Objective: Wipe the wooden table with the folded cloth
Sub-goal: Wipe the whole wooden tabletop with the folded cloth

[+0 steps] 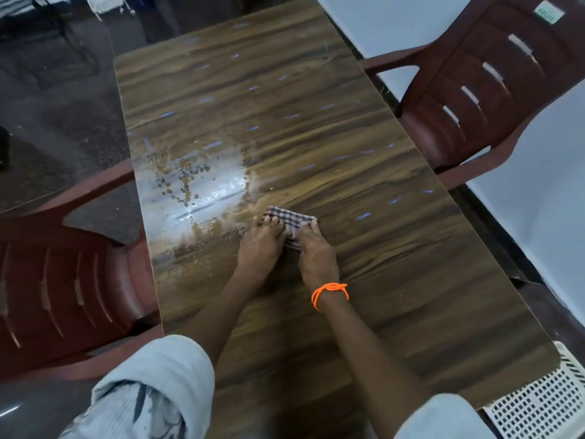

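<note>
Folded checked cloth point(289, 218) lies flat on the wooden table point(316, 122), just right of a wet patch point(205, 188) strewn with dark crumbs. Left hand point(259, 245) and right hand point(316, 255) sit side by side, close together, fingers extended and pressing on the cloth. An orange thread band point(330, 291) circles the right wrist; a maroon chair point(63, 280) stands beside the table

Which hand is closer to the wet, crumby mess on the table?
Left. The left hand presses the cloth just to the right of the wet mess. The right hand presses the cloth's other side, farther away.
</note>
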Tool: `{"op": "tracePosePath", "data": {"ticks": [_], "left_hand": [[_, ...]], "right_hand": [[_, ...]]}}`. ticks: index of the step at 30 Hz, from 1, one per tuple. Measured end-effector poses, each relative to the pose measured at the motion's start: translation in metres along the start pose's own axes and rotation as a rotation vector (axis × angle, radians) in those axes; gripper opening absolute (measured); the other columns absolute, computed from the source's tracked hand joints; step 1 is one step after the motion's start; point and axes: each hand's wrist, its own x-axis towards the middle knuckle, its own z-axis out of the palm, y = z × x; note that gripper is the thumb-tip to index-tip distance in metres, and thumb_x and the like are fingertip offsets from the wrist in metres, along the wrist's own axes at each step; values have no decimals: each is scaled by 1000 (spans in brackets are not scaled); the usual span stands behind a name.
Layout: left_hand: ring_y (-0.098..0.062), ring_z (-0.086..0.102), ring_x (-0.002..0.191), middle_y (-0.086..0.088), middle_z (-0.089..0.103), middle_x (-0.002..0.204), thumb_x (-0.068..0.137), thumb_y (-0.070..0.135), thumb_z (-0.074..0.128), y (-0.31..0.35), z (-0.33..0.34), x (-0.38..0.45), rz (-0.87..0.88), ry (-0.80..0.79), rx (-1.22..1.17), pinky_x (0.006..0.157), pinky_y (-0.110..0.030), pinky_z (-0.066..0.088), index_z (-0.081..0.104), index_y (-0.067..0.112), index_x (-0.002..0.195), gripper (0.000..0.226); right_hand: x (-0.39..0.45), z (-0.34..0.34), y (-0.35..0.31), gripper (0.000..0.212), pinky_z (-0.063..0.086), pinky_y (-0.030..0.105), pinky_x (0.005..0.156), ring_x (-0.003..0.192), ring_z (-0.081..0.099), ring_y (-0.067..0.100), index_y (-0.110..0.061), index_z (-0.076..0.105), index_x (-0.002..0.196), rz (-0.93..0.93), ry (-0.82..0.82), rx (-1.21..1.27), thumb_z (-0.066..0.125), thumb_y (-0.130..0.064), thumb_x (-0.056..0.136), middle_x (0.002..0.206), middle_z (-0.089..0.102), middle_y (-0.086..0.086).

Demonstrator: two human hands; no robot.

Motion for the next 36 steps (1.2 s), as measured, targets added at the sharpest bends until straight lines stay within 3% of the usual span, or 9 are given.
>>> {"op": "tracePosePath", "data": {"ticks": [4,7,10,12,18,25,30,33,36], "left_hand": [[-32,57,97,-6,62,91,98,28,61,8,0,-44,30,45,-11,72,-48,51,64,15,85,19],[-29,56,105,-4,62,104,99,33,58,30,12,-66,76,-15,-5,72,-46,54,66,17,95,18],[-30,54,114,-5,61,112,102,34,50,59,22,-58,178,-80,41,97,-45,49,65,18,104,22],[-31,51,124,-8,60,123,101,33,45,78,24,-46,251,-164,150,119,-45,28,62,17,116,28],[-37,29,146,-23,37,154,99,33,42,110,24,-5,184,-293,303,126,-48,12,35,0,149,60],[-32,12,156,-19,17,167,98,26,45,61,9,28,229,-316,263,127,-47,6,17,1,158,70],[-31,13,156,-17,19,167,95,22,47,16,-6,16,400,-287,266,127,-44,2,18,4,159,72],[-32,13,156,-16,21,167,94,25,48,-6,-4,2,504,-326,224,128,-43,-1,20,5,159,74],[-32,13,156,-18,20,167,97,29,44,-10,2,-6,643,-334,242,127,-43,-2,20,4,159,71]], "right_hand": [[-44,-5,-7,40,41,37,106,135,39,33,0,64,119,-29,2,-15,52,13,83,131,59,12],[-75,-27,11,34,45,39,102,131,45,33,1,68,110,-9,12,-20,58,13,80,125,63,12],[-81,-54,37,35,46,43,99,123,53,36,3,69,108,18,50,-30,62,15,76,120,65,16],[-75,-67,49,33,45,44,102,123,53,36,3,68,109,59,48,-41,59,14,78,122,63,20],[-30,-85,60,23,40,32,103,121,54,29,-2,70,99,56,63,-56,55,4,82,117,65,17],[11,-46,41,25,44,34,100,127,50,24,-4,69,101,131,148,-88,49,1,86,127,61,12],[-5,-14,7,23,48,38,91,119,53,22,-10,66,100,147,199,-117,48,-4,86,113,62,6],[-30,7,-8,31,44,34,102,125,51,22,-10,66,110,213,300,-108,54,-1,84,124,62,6],[-57,18,-13,35,45,34,101,124,54,22,-10,68,112,384,383,-121,60,3,81,127,62,8]]}}
